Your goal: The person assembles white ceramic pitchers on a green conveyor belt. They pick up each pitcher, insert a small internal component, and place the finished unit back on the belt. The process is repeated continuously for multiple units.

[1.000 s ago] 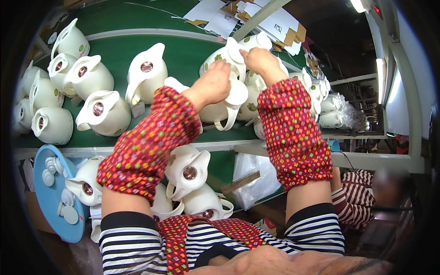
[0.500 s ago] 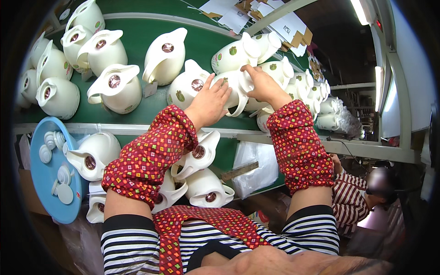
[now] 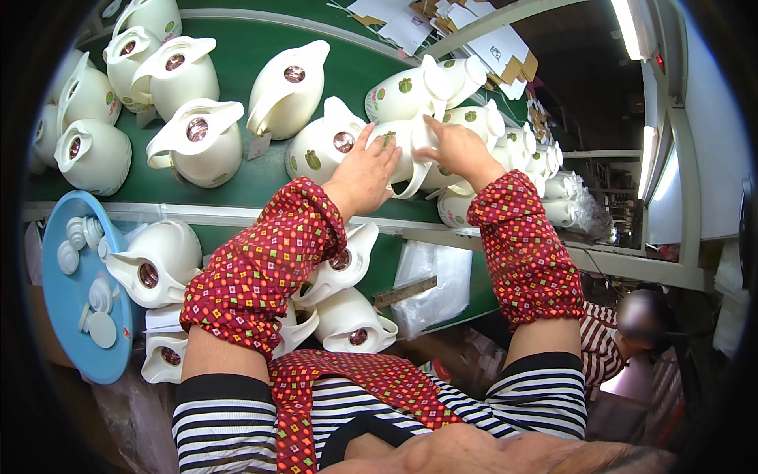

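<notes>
A white thermos jug (image 3: 401, 142) with a green printed motif lies on its side under both my hands, its mouth toward the right. Stretched along its body, the fingers of my left hand (image 3: 365, 175) rest flat with small gaps between them. My right hand (image 3: 466, 152) is bent round the rim of the mouth, fingers curled; its fingertips are partly hidden. Just left of these, another thermos jug (image 3: 325, 142) tilts with its copper-coloured opening showing. Behind my right hand lie more thermos jugs (image 3: 410, 88) on their sides.
Several jugs stand on the green belt (image 3: 237, 71) at left. Nearer, a blue basin (image 3: 67, 292) holds white round parts, beside jugs (image 3: 355, 322) and clear plastic bags (image 3: 434, 284). A metal rail (image 3: 387, 225) crosses before me. A person in stripes (image 3: 604, 340) is at right.
My right hand has shifted slightly at the jug's mouth, its fingers more curled. My left hand stays on the jug. The view has shifted a little, moving the left-side jugs and basin in the picture.
</notes>
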Tool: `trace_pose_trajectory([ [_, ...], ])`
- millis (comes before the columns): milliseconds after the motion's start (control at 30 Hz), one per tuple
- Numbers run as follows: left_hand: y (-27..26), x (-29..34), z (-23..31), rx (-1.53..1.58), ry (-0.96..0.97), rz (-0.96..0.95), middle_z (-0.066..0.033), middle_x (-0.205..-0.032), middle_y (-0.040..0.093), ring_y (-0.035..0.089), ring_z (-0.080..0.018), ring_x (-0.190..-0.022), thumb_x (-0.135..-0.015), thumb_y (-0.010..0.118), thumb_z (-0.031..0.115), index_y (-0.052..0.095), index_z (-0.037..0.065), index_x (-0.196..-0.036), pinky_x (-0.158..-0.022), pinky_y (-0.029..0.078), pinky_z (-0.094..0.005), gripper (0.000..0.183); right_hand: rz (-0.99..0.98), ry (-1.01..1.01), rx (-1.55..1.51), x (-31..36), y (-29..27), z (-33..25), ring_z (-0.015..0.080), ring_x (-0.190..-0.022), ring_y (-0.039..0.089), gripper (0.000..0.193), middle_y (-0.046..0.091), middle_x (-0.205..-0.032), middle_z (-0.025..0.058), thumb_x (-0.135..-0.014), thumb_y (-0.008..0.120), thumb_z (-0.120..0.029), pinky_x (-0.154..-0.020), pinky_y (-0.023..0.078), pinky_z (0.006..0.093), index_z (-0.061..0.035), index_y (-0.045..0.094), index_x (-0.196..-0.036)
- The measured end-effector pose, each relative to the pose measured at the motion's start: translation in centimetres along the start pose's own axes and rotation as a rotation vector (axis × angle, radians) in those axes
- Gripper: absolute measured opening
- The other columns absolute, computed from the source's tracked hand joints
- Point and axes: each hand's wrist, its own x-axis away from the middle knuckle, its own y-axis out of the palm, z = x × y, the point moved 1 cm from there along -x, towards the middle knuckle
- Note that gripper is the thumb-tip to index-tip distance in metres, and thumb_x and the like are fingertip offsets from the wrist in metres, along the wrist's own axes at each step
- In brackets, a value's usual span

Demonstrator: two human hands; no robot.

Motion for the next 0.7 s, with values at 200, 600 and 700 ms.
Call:
trace_pose_trajectory([
  [200,-0.3,-0.1,0.1,-0.05,0.022,-0.031,-0.0181,-0.16,0.044,0.037,-0.0312,-0.151,-0.096,0.06,0.052,0.04,0.001,-0.158,-0.129,0.007,-0.0561,0.082,0.232,-0.171,0.048,-0.1,2.5,2.4,0.0427,-0.099,0.072,0.08,0.071,-0.105,0.0306,-0.091,0.068,-0.06,-0.088,0.058,0.0472,0.0018,0.056,-0.14],
  [600,-0.3,-0.1,0.3,-0.03,0.009,-0.023,-0.0176,-0.159,0.045,0.042,-0.0312,-0.147,-0.091,0.069,0.05,0.041,-0.001,-0.156,-0.129,0.01,-0.0566,0.087,0.154,-0.172,-0.049,-0.1,1.9,1.2,0.0468,-0.101,0.071,0.073,0.068,-0.109,0.0333,-0.083,0.082,-0.04,-0.089,0.058,0.049,-0.0054,0.055,-0.141],
  [700,-0.4,-0.3,0.5,-0.037,0.02,-0.032,-0.0176,-0.16,0.044,0.042,-0.0311,-0.147,-0.092,0.068,0.05,0.04,-0.001,-0.157,-0.129,0.01,-0.0565,0.087,0.124,0.083,-0.082,-2.0,3.3,0.6,0.0471,-0.101,0.071,0.069,0.068,-0.109,0.0342,-0.088,0.076,-0.048,-0.089,0.058,0.0494,-0.0042,0.057,-0.137],
])
